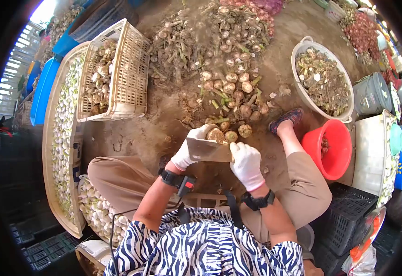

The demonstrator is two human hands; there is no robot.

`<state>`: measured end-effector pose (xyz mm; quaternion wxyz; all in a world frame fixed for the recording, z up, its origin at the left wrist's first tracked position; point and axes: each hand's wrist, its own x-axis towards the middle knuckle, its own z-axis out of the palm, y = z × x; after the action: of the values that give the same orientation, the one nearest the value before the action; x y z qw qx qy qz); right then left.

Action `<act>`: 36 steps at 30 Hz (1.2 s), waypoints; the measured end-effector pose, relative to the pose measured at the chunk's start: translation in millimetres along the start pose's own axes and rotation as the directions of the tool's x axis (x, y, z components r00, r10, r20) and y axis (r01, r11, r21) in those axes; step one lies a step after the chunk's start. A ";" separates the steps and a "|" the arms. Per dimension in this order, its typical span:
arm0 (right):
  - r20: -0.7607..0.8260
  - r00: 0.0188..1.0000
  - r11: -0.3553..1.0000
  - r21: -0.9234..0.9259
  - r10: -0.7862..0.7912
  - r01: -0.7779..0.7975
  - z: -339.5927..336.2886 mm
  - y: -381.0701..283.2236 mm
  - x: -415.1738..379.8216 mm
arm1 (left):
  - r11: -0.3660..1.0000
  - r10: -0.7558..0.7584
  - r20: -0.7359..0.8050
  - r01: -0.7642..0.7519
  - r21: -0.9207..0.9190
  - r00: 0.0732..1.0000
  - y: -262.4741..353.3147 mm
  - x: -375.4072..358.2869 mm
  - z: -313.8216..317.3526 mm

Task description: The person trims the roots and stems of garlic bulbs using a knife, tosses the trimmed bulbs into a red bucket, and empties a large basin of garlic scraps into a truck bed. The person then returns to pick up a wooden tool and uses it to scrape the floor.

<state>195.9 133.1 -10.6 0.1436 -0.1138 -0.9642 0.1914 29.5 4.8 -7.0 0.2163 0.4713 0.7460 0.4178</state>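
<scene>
My left hand (pixel 192 146), in a white glove, is closed around a brown, root-covered garlic bulb (pixel 216 135). In my right hand (pixel 247 163), also gloved, is the handle of a cleaver (pixel 208 151). Its wide blade lies level across the front of my left hand, just below the bulb, and hides part of that palm. Two more bulbs, one of them a greenish bulb (pixel 245 131), are on the ground just beyond the blade. Further out spreads a heap of dirty bulbs and cut stems (pixel 231 89).
A cream crate (pixel 134 69) of bulbs rests at the left on a long tray (pixel 54 152) of white bulbs. To the right are a round basin (pixel 297 76) of trimmings, a red bucket (pixel 336 156) and black crates (pixel 346 216). A sandalled foot (pixel 286 120) is beside the heap.
</scene>
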 end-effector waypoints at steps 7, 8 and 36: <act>-0.037 0.958 0.953 -0.100 0.284 -0.287 37.9 65.2 -14.4 | 0.956 -0.201 0.066 0.210 -0.203 0.977 34.0 -19.0 -17.2; -0.005 0.880 0.872 -0.133 0.475 -0.471 30.5 75.4 -7.4 | 0.957 -0.201 0.077 0.213 -0.199 0.977 34.9 -22.9 -16.5; -0.001 0.961 0.939 -0.211 0.278 -0.272 14.2 44.1 -3.5 | 0.965 -0.195 0.108 0.210 -0.157 0.975 42.4 -19.8 -17.1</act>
<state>201.9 167.1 -41.7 0.0890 -0.2589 -0.9556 0.1089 48.5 -11.1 36.1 0.3307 0.3914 0.7418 0.4326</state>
